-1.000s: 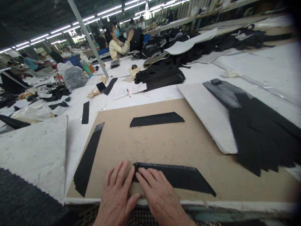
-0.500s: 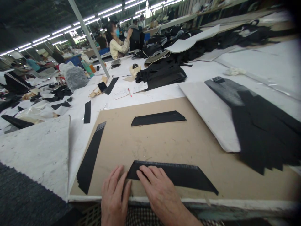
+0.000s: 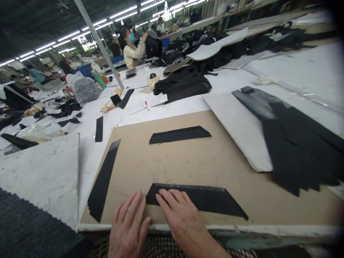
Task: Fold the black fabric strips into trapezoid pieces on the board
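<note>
A black strip (image 3: 212, 202) with slanted ends lies under the fingers of the right hand (image 3: 185, 218) and runs out beyond that hand to its right, a pale line along its far edge. The right hand is laid palm down, its fingers stretched out and slightly spread, the tips resting on the strip near its left end. The left hand (image 3: 127, 225) is just beside that end, flat, its fingers straight and close together, the thumb held apart; whether its index fingertip touches the strip's corner I cannot tell. Both hands are over a brown board (image 3: 182, 161). Straight ahead of the right hand, well apart from it, lies a shorter black piece (image 3: 180, 135). To the left of the left hand, a long layered black piece (image 3: 103, 182) lies aslant along the board's side. Far to the right of the right hand, fanned black pieces (image 3: 303, 147) lie partly over a pale panel (image 3: 238, 132). Farther ahead of both hands are a red pen (image 3: 147, 105), a dark stack of pieces (image 3: 188, 89) and, beyond, a co-worker in a pale yellow top (image 3: 131, 56)
</note>
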A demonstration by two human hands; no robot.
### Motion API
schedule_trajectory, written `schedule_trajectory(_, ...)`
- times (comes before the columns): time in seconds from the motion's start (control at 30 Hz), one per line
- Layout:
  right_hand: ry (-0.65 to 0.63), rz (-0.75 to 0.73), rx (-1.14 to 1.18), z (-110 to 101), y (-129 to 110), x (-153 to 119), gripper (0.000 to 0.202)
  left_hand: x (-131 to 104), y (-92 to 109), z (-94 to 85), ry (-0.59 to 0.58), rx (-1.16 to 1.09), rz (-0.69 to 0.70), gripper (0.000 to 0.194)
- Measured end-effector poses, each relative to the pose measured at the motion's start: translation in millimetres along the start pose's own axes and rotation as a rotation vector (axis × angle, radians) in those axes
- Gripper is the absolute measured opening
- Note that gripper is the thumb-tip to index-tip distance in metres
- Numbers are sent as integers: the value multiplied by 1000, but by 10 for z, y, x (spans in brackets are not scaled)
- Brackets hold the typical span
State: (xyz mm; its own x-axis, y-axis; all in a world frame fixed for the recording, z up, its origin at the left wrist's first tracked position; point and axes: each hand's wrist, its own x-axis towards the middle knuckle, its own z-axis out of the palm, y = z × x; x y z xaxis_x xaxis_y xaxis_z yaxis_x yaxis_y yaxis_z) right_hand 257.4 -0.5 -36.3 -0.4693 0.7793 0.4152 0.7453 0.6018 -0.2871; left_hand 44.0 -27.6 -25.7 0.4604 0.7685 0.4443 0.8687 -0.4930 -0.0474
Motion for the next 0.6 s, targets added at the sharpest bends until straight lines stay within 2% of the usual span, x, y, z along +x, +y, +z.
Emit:
schedule_trajectory(0.07, -17, 3, 13, -8, 1, 2, 44, -3, -15, 44, -71, 41, -36, 44)
schedule_trajectory(0.17, -28, 6, 36, -4, 8, 4, 46, -2, -19, 80, -136, 92, 18, 47)
schedule_trajectory(0.27, -41, 14, 80, -5, 6, 6, 46, -23, -50, 44, -71, 8, 43, 38)
schedule_trajectory(0.33, -61, 33, 158, -42, 11, 3, 42, -31, -91, 3, -12, -119, -25, 29)
schedule_trajectory(0.4, -66, 52, 266, -129, 53, -14, 35, 7, -133, -22, 0, -249, -134, 26)
schedule_trajectory(0.5, -24, 112, 318, -346, 255, -90, 28, 214, -131, 16, -20, -414, -224, 29)
schedule_trajectory(0.6, 26, 232, 185, -624, 629, -232, 23, 601, 29, 130, -61, -541, -173, 27)
